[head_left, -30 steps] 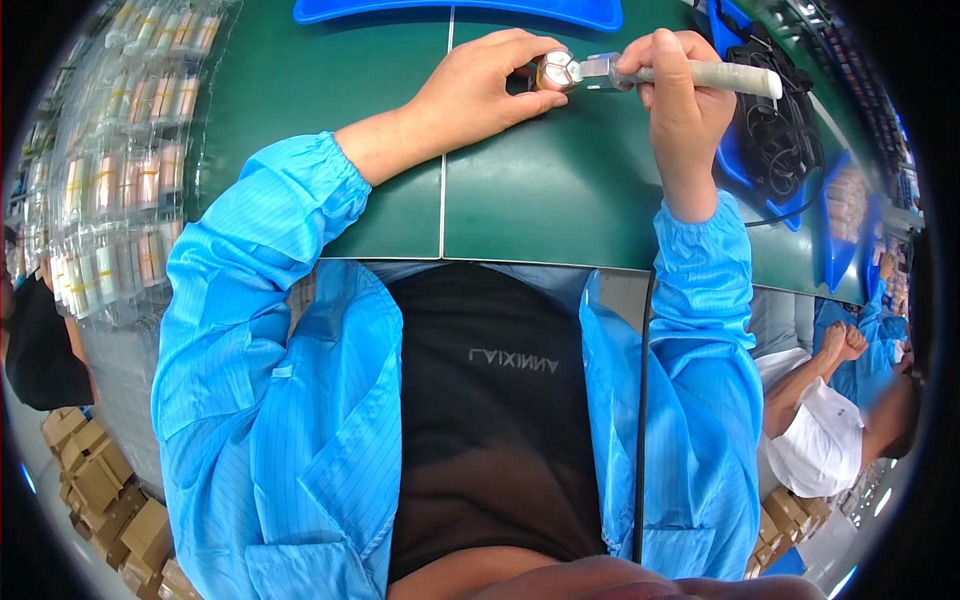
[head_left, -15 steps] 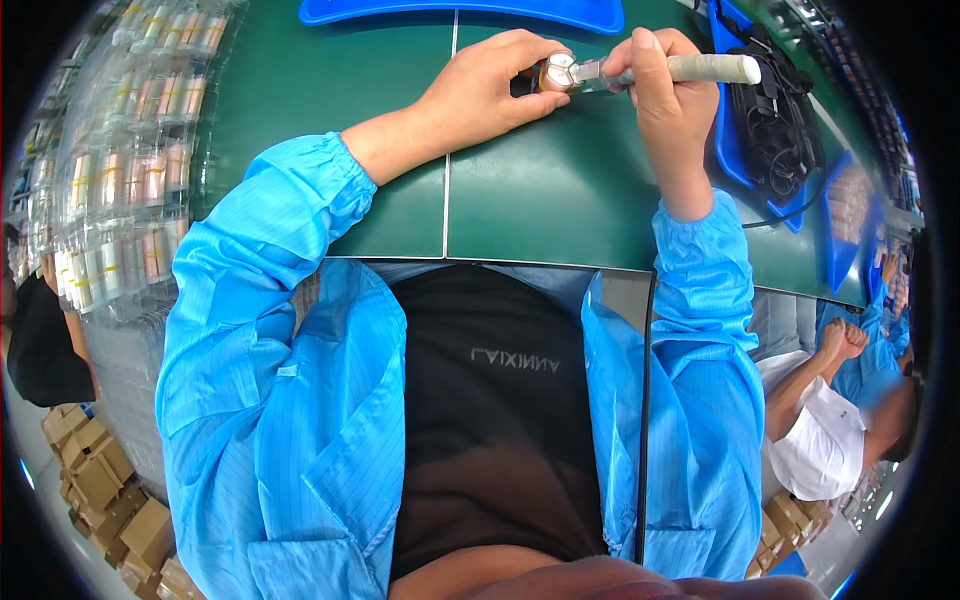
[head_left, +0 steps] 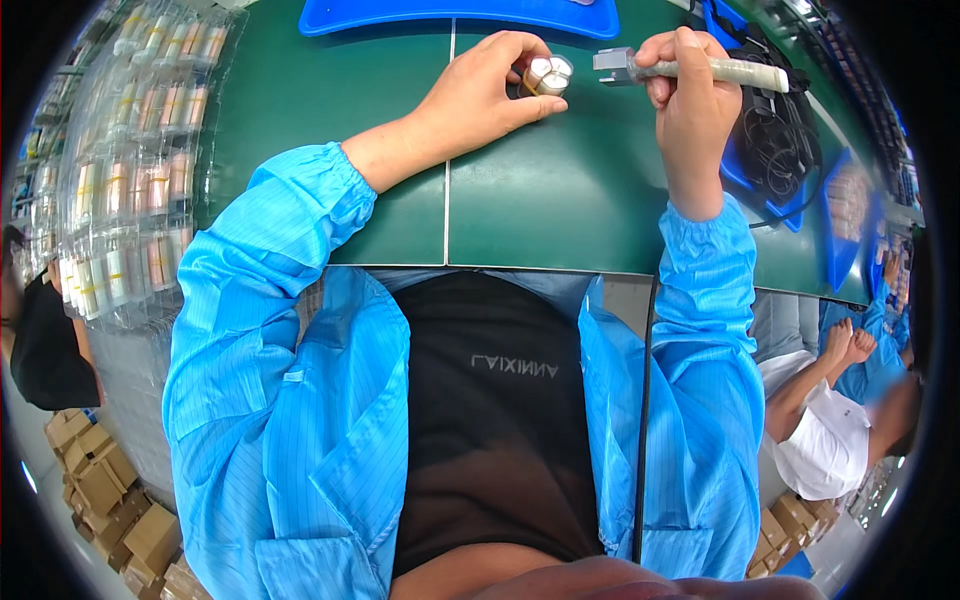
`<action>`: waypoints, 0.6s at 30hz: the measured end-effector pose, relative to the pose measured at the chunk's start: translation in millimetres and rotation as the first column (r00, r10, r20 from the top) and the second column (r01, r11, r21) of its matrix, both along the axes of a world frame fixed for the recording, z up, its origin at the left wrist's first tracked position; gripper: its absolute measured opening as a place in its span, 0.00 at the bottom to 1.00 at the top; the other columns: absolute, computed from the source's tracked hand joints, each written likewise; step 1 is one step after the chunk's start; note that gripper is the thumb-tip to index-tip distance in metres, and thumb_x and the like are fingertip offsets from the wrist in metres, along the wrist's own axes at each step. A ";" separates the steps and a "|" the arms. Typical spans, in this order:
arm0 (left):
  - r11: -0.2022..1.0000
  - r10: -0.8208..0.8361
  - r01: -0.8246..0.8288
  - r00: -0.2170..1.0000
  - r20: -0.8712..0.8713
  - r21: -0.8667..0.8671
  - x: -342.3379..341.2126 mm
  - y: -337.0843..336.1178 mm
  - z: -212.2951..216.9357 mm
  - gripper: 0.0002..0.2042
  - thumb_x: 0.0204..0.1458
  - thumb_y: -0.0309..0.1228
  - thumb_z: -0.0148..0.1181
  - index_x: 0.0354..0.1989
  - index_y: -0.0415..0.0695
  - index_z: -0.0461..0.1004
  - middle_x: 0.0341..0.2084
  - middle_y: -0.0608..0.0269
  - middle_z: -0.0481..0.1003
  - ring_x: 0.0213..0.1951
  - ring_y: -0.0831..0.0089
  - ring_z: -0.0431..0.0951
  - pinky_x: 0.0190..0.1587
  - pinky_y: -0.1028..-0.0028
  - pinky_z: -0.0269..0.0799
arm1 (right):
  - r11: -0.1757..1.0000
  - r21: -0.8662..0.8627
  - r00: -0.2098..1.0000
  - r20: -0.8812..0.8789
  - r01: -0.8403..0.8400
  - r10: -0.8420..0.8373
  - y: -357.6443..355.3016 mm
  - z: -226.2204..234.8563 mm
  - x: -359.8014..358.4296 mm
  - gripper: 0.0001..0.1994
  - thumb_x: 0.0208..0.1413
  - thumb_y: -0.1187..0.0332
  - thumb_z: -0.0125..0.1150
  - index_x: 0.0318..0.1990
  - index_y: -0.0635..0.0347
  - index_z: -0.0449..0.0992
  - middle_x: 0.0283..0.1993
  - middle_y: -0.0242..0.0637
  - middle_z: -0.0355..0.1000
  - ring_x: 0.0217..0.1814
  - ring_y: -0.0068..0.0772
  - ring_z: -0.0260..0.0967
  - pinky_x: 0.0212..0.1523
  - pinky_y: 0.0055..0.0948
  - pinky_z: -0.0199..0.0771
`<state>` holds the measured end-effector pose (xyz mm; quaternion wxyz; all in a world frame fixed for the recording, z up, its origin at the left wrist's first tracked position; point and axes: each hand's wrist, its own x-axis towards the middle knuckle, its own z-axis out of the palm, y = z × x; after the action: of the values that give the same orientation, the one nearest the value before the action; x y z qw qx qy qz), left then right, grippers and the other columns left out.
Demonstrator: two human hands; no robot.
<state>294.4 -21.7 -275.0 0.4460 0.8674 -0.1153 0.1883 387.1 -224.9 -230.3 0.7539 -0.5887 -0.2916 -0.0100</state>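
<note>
A small upright cluster of white-ended cylinders point(head_left: 549, 76) stands over the green tabletop. My left hand point(head_left: 488, 88) holds it from the left, the thumb in front and the fingers curled behind. To its right, my right hand point(head_left: 694, 105) grips a hand tool point(head_left: 750, 74) with a pale, round, wrapped-looking handle. The squarish grey, partly clear head of the tool points left toward the cluster, with a gap between the two. What the tool is exactly, I cannot make out.
A blue tray point(head_left: 460, 18) lies at the table's far edge. Clear trays of banded pink and white cylinders point(head_left: 150, 185) are stacked at left. Black cables point(head_left: 775, 150) lie in a blue bin at right. A seated person point(head_left: 825, 430) is beyond; cardboard boxes point(head_left: 100, 480) stand lower left.
My right hand has moved right with the tool, whose head has come away from the cylinders. My left hand and the cluster have shifted slightly left.
</note>
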 end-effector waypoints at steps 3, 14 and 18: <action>0.999 -0.052 0.052 0.998 -0.033 0.004 -0.5 1.4 0.8 0.25 0.49 0.35 0.70 0.55 0.43 0.72 0.44 0.56 0.76 0.43 0.66 0.79 0.49 0.70 0.76 | 0.999 -0.036 0.999 0.036 0.007 -0.006 0.1 1.0 -3.6 0.11 0.67 0.66 0.51 0.32 0.62 0.71 0.31 0.41 0.75 0.21 0.16 0.58 0.23 0.18 0.60; 0.994 -0.099 0.098 0.995 0.031 0.045 -0.3 0.2 2.2 0.24 0.50 0.32 0.68 0.57 0.44 0.73 0.46 0.57 0.76 0.45 0.66 0.79 0.50 0.72 0.74 | 0.974 -0.224 0.988 0.133 -0.045 0.076 3.1 0.6 -10.5 0.13 0.68 0.66 0.51 0.31 0.60 0.73 0.30 0.33 0.76 0.22 0.12 0.57 0.24 0.15 0.57; 0.994 -0.109 0.106 0.987 0.118 0.034 1.1 -0.6 1.4 0.21 0.50 0.32 0.67 0.53 0.43 0.74 0.41 0.56 0.77 0.39 0.64 0.79 0.44 0.70 0.77 | 0.970 -0.242 0.990 0.123 -0.034 0.065 5.1 0.6 -11.9 0.13 0.67 0.66 0.52 0.30 0.59 0.73 0.29 0.31 0.76 0.23 0.11 0.57 0.24 0.14 0.56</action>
<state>295.5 -22.3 -273.6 0.4359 0.8530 -0.1911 0.2141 375.2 -219.8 -229.7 0.6570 -0.6658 -0.3537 0.0057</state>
